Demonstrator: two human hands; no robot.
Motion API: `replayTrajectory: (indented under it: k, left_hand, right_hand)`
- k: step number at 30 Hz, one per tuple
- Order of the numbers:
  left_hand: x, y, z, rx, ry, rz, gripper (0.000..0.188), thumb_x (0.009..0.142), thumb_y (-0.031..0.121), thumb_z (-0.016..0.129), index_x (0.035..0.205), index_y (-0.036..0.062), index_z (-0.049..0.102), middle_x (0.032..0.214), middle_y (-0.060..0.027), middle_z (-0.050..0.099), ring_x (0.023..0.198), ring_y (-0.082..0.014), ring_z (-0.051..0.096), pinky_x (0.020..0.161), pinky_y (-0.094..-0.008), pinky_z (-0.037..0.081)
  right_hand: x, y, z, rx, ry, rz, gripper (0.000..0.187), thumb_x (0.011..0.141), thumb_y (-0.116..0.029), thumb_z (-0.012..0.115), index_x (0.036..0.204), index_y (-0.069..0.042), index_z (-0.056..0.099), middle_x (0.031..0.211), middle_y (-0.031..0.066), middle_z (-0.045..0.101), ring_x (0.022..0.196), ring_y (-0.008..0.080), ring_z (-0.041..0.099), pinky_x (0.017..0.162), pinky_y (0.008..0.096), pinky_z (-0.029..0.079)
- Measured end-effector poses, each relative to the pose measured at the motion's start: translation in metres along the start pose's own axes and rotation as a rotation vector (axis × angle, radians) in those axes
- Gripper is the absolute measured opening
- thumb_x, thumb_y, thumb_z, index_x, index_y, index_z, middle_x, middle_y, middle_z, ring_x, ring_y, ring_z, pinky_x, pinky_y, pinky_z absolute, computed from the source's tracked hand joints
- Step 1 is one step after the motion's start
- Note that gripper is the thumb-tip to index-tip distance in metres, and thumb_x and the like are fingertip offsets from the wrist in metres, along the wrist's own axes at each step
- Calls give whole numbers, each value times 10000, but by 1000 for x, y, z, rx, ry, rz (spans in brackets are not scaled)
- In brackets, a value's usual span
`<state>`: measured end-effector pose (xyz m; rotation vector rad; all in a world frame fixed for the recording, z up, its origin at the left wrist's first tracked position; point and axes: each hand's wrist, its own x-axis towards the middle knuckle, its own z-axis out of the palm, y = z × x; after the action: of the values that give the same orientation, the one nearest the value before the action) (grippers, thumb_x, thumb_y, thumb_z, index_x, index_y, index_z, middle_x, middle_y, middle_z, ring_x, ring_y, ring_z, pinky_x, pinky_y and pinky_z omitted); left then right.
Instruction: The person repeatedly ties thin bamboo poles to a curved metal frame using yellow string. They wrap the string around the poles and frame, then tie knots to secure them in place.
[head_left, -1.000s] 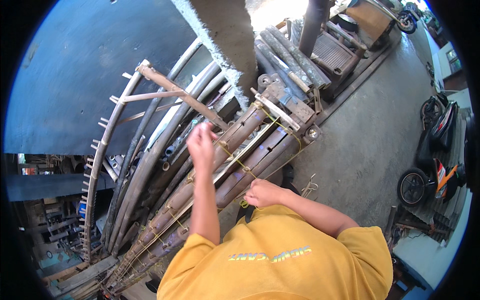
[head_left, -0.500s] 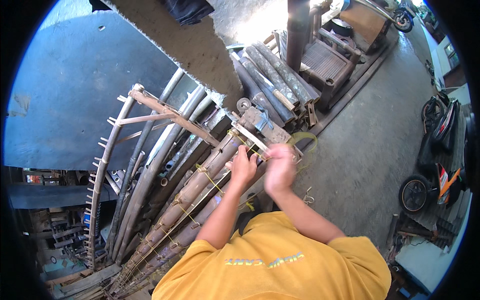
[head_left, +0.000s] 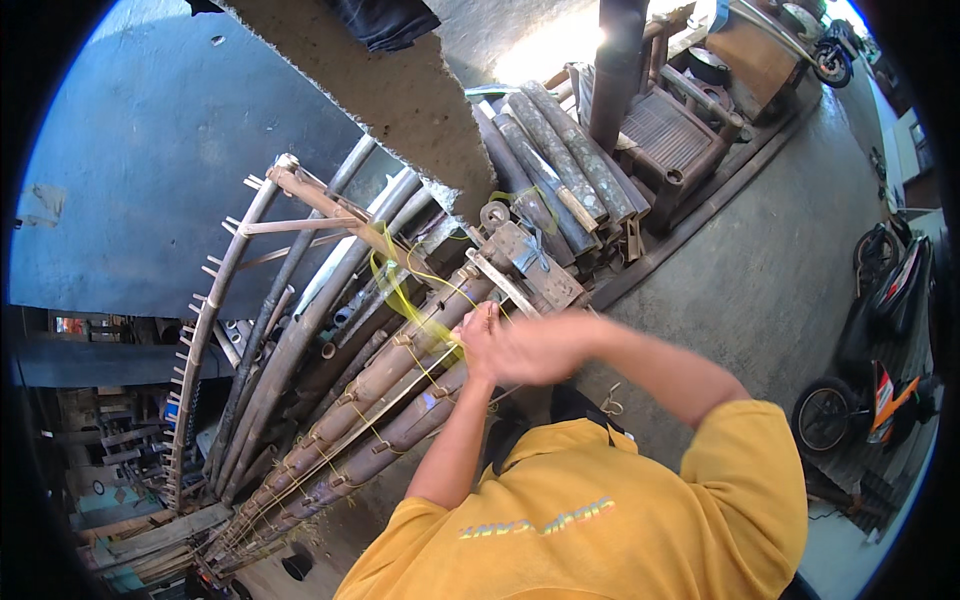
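My left hand [head_left: 482, 342] is closed at the upper end of two long bamboo poles [head_left: 400, 375] lashed side by side. A thin yellow-green strap [head_left: 410, 310] runs into its fingers and loops loosely over the poles to the left. Smeared by motion, my right hand [head_left: 545, 350] crosses close beside the left one, its fingers unclear. More yellow ties circle the poles along their length. A pale wooden strip [head_left: 502, 282] lies across the pole end, just beyond my hands.
A wooden block [head_left: 540, 275] with a blue tie stands past the pole end. Thick bamboo lengths [head_left: 560, 160] are stacked behind it. On the left rises a curved bamboo frame with pegs [head_left: 205, 320]. A rough concrete post [head_left: 400, 90] hangs into view above. Motorbikes [head_left: 860, 400] stand at right.
The strap's loose loop has swung from right of my hands to over the poles on the left. My right hand has moved down and leftward, across toward my left.
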<state>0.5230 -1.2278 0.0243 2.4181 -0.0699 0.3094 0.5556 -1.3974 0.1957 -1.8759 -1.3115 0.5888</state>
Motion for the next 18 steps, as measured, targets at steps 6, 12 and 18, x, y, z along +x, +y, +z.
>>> replayTrajectory:
  k: [6,12,18]
  left_hand:
    - [52,46,-34,-355,-159,-184,259,1027,185,525,950,20,709,818,-56,701,796,-129,646,751,-333,510]
    - [165,-51,-11,35,190,65,219,979,198,544,950,20,668,784,-189,686,725,-376,669,672,-469,504]
    - [170,-98,-57,114,-4,-49,276,955,240,507,939,30,686,982,-251,690,966,-426,658,862,-510,503]
  right_hand:
    - [-56,43,130,230,291,369,414,939,-317,537,665,-28,650,708,213,656,714,424,631,728,521,492]
    - [-61,31,154,-152,472,263,384,921,-300,554,646,-54,661,667,183,645,705,363,638,833,448,495]
    - [-33,25,185,-332,563,549,218,864,-283,634,812,-75,678,759,156,660,873,345,643,892,439,477]
